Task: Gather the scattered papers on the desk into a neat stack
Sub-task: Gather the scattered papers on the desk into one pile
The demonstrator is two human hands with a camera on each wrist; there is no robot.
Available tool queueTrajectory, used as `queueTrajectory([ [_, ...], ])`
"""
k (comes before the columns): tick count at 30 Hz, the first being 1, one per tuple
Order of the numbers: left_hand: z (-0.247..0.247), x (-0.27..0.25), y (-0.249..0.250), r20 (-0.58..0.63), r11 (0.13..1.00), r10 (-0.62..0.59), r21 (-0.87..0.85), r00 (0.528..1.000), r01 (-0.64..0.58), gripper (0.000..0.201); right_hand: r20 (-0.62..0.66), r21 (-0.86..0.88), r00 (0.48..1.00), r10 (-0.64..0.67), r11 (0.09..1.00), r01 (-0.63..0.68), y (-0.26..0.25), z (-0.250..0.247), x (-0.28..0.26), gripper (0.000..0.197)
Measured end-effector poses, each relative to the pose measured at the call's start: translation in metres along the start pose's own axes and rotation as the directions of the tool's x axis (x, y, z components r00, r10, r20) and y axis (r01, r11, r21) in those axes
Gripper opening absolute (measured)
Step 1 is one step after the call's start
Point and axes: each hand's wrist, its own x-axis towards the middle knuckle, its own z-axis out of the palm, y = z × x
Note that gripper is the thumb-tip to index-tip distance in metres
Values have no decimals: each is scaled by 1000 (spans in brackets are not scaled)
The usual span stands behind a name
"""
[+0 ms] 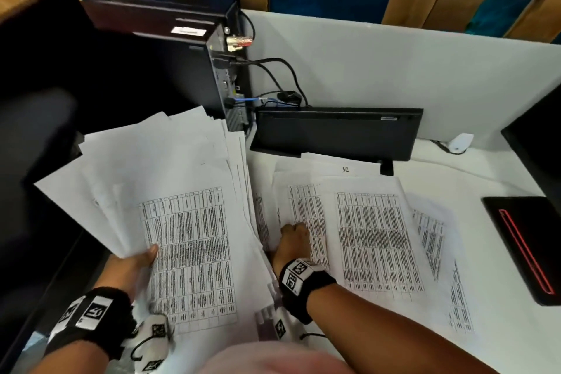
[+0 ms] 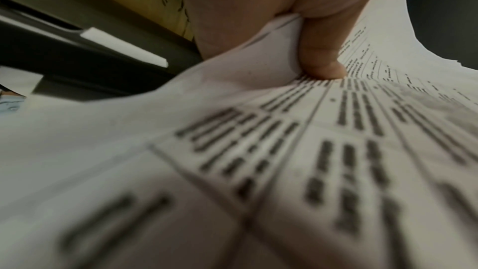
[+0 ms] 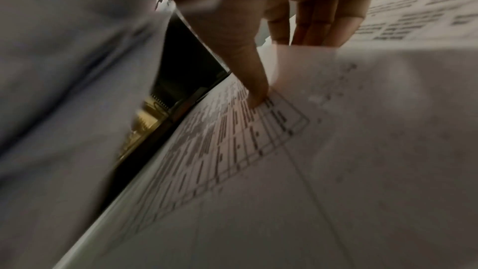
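My left hand [image 1: 138, 261] grips a fanned bundle of printed sheets [image 1: 170, 191] at the left, raised off the desk, with the thumb [image 2: 320, 56] pressed on the top sheet [image 2: 232, 150]. Several loose sheets with printed tables [image 1: 373, 237] lie overlapping on the white desk to the right. My right hand [image 1: 293, 240] is down among them at the centre. In the right wrist view its thumb [image 3: 248, 81] presses on one printed sheet [image 3: 362, 130] while the fingers [image 3: 310, 21] reach behind that sheet's edge, pinching it. The fingertips are hidden.
A black keyboard [image 1: 337, 130] leans against the white partition [image 1: 394, 70] behind the papers. A computer tower [image 1: 224, 70] with cables [image 1: 273, 76] stands at the back left. A black laptop with a red line [image 1: 528, 246] lies at the right edge. A white adapter [image 1: 461, 141] sits behind.
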Motion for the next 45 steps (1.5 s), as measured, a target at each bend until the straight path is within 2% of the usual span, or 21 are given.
queueTrajectory([
  [2,1,0,5,-9,1000,-4,-17,1000,4,38,3,95,1000,-9,995,8,-4,2,-7,33],
  [4,5,-6,12,3,1000,-9,-21,1000,9,33,29,290,999,34,956,-41,-3,-7,-11,22],
  [6,13,-15,22,19,1000,9,-16,1000,-9,29,-19,363,996,83,929,-70,7,-29,-9,27],
  [8,23,-25,33,21,1000,22,-10,1000,-22,40,-86,267,982,170,953,-142,30,-58,-3,40],
  [10,30,-28,37,48,1000,24,17,999,-25,43,-146,69,945,293,956,-286,64,-89,1,42],
  [12,38,-21,32,97,999,18,37,995,-21,44,-192,-85,882,431,888,-452,100,-113,-1,43],
  [14,47,-8,21,157,998,24,57,987,-33,44,-207,-34,804,558,817,-575,133,-125,-3,69],
  [17,61,-1,13,212,994,8,102,977,-31,47,-146,8,754,640,763,-646,162,-123,-1,136],
  [20,71,-2,7,227,986,-25,168,974,-14,48,-77,14,717,693,720,-694,172,-122,7,156],
  [21,73,0,4,233,983,-37,181,972,-6,48,-41,23,703,710,704,-710,174,-124,10,153],
  [23,79,-2,0,243,974,-76,228,967,19,44,-45,-5,727,686,727,-686,183,-125,12,128],
  [26,88,-9,2,278,960,-119,278,953,39,44,-173,143,825,538,843,-519,176,-145,-8,47],
  [27,93,-11,1,300,956,-134,291,944,43,47,-247,237,836,490,867,-438,170,-155,-17,27],
  [28,96,-15,2,318,948,-155,315,935,50,50,-334,274,833,440,891,-361,165,-165,-24,18],
  [30,105,-25,8,360,931,-214,357,908,78,54,-521,276,785,336,936,-218,153,-189,-38,20],
  [33,124,-32,12,398,926,-244,366,884,91,59,-665,291,731,153,954,65,128,-225,-56,22],
  [35,136,-34,14,399,935,-228,345,888,84,64,-672,339,737,77,916,213,109,-244,-67,18],
  [37,145,-37,13,408,927,-255,362,877,101,80,-616,464,785,61,834,299,94,-251,-71,17],
  [39,149,-42,15,377,929,-235,358,896,93,100,-525,558,847,86,786,266,88,-238,-61,17],
  [42,148,-37,13,370,940,-172,339,913,40,123,-346,495,930,123,866,70,85,-195,-37,31],
  [45,146,-15,-1,488,976,-211,159,847,152,103,-173,431,968,184,897,-94,82,-145,-20,48],
])
